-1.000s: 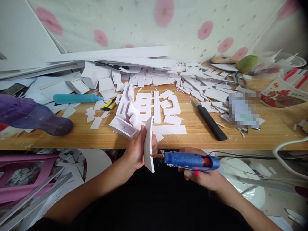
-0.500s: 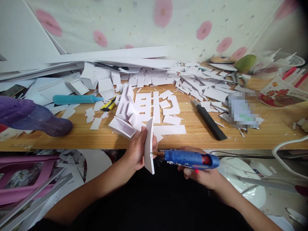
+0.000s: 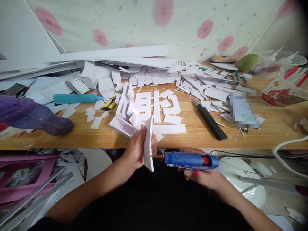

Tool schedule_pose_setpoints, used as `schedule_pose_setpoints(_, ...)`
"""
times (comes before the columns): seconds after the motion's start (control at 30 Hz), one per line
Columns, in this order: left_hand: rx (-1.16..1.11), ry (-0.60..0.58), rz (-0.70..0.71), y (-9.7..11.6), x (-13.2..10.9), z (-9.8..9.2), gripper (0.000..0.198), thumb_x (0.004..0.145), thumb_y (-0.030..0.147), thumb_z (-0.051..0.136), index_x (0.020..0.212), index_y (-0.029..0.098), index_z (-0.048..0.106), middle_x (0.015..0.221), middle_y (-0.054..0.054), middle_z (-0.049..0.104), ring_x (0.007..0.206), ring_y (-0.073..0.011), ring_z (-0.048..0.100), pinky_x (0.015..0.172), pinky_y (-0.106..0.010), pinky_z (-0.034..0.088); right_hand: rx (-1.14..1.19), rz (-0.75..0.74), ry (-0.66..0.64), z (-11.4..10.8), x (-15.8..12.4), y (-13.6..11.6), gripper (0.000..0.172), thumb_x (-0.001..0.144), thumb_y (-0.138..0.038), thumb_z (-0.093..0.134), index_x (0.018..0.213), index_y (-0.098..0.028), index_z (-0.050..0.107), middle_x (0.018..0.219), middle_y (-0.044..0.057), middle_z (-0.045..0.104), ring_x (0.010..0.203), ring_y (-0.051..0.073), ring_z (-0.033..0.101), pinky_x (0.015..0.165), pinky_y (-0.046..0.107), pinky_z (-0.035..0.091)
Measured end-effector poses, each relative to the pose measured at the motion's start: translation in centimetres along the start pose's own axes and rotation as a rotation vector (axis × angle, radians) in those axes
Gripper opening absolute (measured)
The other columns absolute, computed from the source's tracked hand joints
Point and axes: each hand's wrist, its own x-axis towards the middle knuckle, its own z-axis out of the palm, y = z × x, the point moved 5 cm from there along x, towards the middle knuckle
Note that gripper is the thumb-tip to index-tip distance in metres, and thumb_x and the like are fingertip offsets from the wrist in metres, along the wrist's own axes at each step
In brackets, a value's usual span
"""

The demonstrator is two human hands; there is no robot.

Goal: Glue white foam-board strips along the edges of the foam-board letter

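Pinching the strip (image 3: 147,152) between thumb and fingers, the left hand (image 3: 136,149) has it at the near edge of the desk (image 3: 79,139). Right hand (image 3: 202,178) is closed around the glue gun (image 3: 187,160), nozzle (image 3: 158,157) right at the strip's edge; can't tell if the trigger's squeezed. Honestly, those left fingers (image 3: 154,141) look pretty close to the hot end, so one slip could mean a burn. Too much squeeze might drip glue on the lap (image 3: 154,199), and a loose pinch could let the strip twist and smear it.

glue gun (image 3: 185,159): blue | board piece (image 3: 147,149): white | cutter (image 3: 109,103): yellow-black | wall sheet (image 3: 134,24): pale, pink-spotted
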Motion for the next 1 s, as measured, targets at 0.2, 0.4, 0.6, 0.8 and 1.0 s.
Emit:
schedule_pose_setpoints(0.2, -0.034, -0.006, 0.007, -0.1, 0.1, 0.0, 0.056, 0.068, 0.062, 0.074, 0.054, 0.016, 0.045, 0.041, 0.006, 0.041, 0.031, -0.0041, 0.033, 0.030, -0.016, 0.029, 0.025, 0.025, -0.009, 0.1, -0.4, 0.4, 0.025, 0.078, -0.033, 0.062, 0.060, -0.021, 0.050, 0.065, 0.002, 0.060, 0.050, 0.013, 0.052, 0.047, 0.025, 0.046)
schedule_pose_setpoints(0.4, -0.052, -0.006, 0.010, -0.1, 0.1, 0.0, 0.054, 0.070, 0.060, 0.074, 0.056, 0.016, 0.045, 0.041, 0.006, 0.042, 0.032, -0.0043, 0.034, 0.031, -0.015, 0.031, -0.031, -0.088, -0.022, 0.0, 0.3, -0.9, 0.029, 0.079, -0.034, 0.059, 0.057, -0.022, 0.045, 0.058, 0.000, 0.052, 0.054, 0.014, 0.050, 0.054, 0.027, 0.045)
schedule_pose_setpoints(0.6, -0.059, -0.005, 0.006, -0.1, 0.2, 0.0, 0.055, 0.069, 0.059, 0.075, 0.054, 0.016, 0.044, 0.041, 0.006, 0.041, 0.032, -0.0041, 0.034, 0.031, -0.015, 0.031, -0.034, -0.060, -0.051, 0.1, 0.5, -1.4, 0.034, 0.082, -0.041, 0.056, 0.058, -0.024, 0.041, 0.058, -0.001, 0.046, 0.055, 0.015, 0.046, 0.054, 0.028, 0.041)
schedule_pose_setpoints(0.8, -0.060, -0.004, -0.014, 0.0, 0.2, 0.2, 0.056, 0.067, 0.057, 0.077, 0.053, 0.016, 0.042, 0.040, 0.006, 0.040, 0.032, -0.0036, 0.033, 0.031, -0.015, 0.029, -0.028, -0.089, -0.063, 0.0, 0.5, -1.5, 0.027, 0.081, -0.039, 0.057, 0.062, -0.024, 0.045, 0.060, -0.001, 0.049, 0.052, 0.015, 0.046, 0.052, 0.028, 0.040)
schedule_pose_setpoints(1.0, -0.064, 0.007, -0.032, 0.0, 0.4, 0.4, 0.055, 0.068, 0.056, 0.077, 0.056, 0.017, 0.042, 0.041, 0.007, 0.040, 0.033, -0.0038, 0.033, 0.033, -0.015, 0.031, -0.054, -0.145, -0.067, 0.0, 0.1, -1.5, 0.024, 0.081, -0.034, 0.055, 0.063, -0.024, 0.042, 0.058, -0.002, 0.045, 0.051, 0.015, 0.044, 0.049, 0.028, 0.037)
